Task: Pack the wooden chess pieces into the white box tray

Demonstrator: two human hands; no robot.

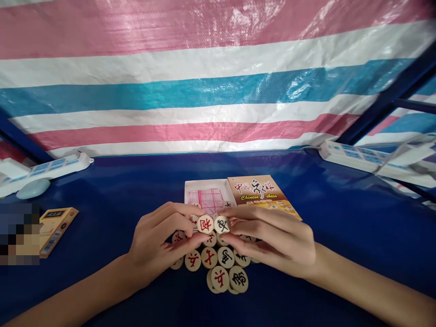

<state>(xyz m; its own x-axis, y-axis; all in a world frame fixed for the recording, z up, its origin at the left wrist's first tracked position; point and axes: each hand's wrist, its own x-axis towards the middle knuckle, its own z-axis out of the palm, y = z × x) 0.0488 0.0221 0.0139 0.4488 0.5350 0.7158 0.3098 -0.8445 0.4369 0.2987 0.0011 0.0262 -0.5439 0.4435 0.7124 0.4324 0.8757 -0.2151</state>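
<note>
Between the thumb and fingers of my left hand [163, 231] is a round Chinese chess piece with a red character [205, 224]. My right hand [272, 236] pinches a piece with a black character [222, 224], side by side with the red one. Beneath both hands lies a pile of several wooden pieces, among them a red-marked piece [209, 257] and a black-marked piece [225, 257]. Nearer to me, another red piece [220, 278] and black piece [239, 278] rest on pieces below them. My hands hide part of the pile.
Behind my hands stand an open white box [207, 186] with a red-lined sheet inside and a Chinese chess box lid [265, 190]. Power strips [61, 170] [361, 156] lie at both sides. A mouse [33, 189] and a small yellow box [57, 231] are on the left of the blue table [136, 181].
</note>
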